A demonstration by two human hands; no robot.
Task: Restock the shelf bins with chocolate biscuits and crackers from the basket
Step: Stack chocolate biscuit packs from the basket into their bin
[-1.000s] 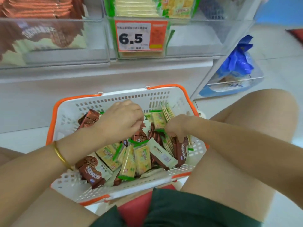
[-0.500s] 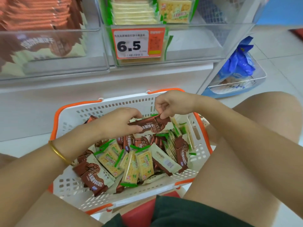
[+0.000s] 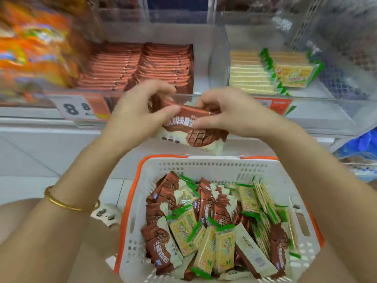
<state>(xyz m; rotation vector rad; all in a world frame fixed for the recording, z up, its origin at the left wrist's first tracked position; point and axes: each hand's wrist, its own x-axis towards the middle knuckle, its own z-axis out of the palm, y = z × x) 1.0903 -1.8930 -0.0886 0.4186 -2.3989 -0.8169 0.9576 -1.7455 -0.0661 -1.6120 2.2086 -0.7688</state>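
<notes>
Bright, even indoor light, shadows soft and faint. Heavy motion blur on the orange packets (image 3: pixel 30 48) upper left and the top shelf (image 3: pixel 175 11); milder smear on the left hand (image 3: pixel 140 111), right hand (image 3: pixel 230 113) and the chocolate biscuit pack (image 3: pixel 195 135) they pinch (print half readable), basket (image 3: pixel 212 160) contents fairly sharp. Wide-angle bending at the edges, pale glare on the clear bin front (image 3: pixel 326 117).

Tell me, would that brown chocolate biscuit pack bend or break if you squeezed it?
Probably stiff: the chocolate biscuit pack looks flat between the left hand and right hand, not drooping. Likely light, since only fingers pinch it. It looks smooth, so maybe slippery, and the biscuits inside could crack if squeezed hard.
</notes>
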